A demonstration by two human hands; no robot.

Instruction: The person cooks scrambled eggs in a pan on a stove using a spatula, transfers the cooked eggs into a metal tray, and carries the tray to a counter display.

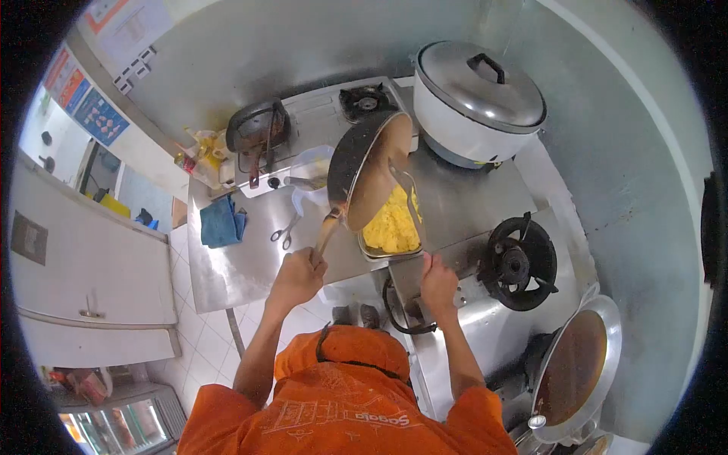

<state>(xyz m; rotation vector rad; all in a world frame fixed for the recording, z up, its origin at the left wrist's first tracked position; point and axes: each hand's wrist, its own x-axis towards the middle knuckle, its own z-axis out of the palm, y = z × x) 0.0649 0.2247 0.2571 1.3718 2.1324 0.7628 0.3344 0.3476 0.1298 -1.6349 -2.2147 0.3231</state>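
Note:
My left hand is wrapped round the handle of a frying pan, dark outside and tilted steeply on its side. Below the pan's lower rim lies a heap of scrambled egg in a rectangular metal tray. In my right hand is a metal spatula, its head up against the inside of the pan and its shaft passing over the egg. The pan hides part of the heap.
A large lidded rice cooker stands at the back right. To the right are a burner ring and a wok of brown liquid. Scissors, a blue cloth and a black square pan sit on the left.

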